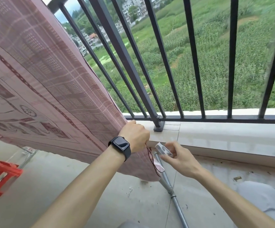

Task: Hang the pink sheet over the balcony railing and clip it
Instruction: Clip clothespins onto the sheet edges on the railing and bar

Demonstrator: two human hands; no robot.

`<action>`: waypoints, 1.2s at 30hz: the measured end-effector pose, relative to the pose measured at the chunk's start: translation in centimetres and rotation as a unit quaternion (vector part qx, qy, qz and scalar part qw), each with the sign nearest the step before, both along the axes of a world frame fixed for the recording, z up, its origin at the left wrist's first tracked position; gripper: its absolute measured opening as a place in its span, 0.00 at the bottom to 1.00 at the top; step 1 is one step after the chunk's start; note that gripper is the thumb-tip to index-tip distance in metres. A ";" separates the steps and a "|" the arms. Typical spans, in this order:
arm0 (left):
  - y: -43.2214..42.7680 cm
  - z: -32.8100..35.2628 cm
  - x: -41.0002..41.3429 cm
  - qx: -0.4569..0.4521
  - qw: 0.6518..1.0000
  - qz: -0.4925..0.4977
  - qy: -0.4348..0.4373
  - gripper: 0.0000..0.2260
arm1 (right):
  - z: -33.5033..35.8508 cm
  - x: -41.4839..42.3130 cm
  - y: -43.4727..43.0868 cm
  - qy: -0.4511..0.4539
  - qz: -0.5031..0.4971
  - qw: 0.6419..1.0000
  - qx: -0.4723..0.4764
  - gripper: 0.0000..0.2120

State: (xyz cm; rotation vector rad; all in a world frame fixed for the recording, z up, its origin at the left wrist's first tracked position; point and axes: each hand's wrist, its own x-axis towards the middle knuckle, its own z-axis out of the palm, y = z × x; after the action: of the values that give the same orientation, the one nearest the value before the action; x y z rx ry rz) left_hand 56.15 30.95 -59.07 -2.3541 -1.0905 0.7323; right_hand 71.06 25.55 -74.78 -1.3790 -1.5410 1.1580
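No text, brand or number is legible: the pink sheet (35, 79) at left bears only woven patterns, and the watch (119, 143) screen is dark.

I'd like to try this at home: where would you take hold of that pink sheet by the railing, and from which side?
Probably the free right edge of the pink sheet, low down, where the left hand grips it. It hangs flat along the railing with that edge loose, so coming from the right, on the balcony side, lets fingers curl round it.

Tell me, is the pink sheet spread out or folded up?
Spread out: the pink sheet hangs flat along the railing, its pattern showing; the left hand grips its lower edge.
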 end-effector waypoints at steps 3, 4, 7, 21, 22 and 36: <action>0.2 -0.2 -0.6 -0.001 1.000 -0.013 -0.012 0.08 | 0.2 0.0 0.1 0.012 -0.070 0.997 0.039 0.12; 0.2 -0.3 -0.7 0.000 1.000 -0.018 -0.011 0.08 | 0.1 -0.1 0.1 0.005 -0.079 0.995 0.057 0.12; 0.4 -0.5 -0.9 0.001 1.000 -0.023 -0.007 0.09 | 0.0 -0.3 0.0 0.000 -0.067 0.993 0.101 0.17; 0.4 -0.5 -1.0 0.007 0.999 -0.040 0.001 0.09 | 1.8 0.0 0.9 0.063 -0.066 0.993 0.079 0.11; 0.4 -0.5 -0.9 0.006 0.999 -0.040 -0.001 0.09 | 2.1 0.0 1.1 0.054 -0.051 0.994 0.076 0.12; 0.7 -1.0 -1.5 0.003 0.998 -0.048 -0.032 0.08 | 2.9 -1.4 3.3 -0.039 0.034 0.992 0.112 0.16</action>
State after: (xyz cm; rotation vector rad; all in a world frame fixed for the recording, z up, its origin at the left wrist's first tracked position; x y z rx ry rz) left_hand 54.61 31.68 -60.08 -2.4207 -0.9977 0.6211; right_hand 69.64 28.83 -71.92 -1.2440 -1.7274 0.9473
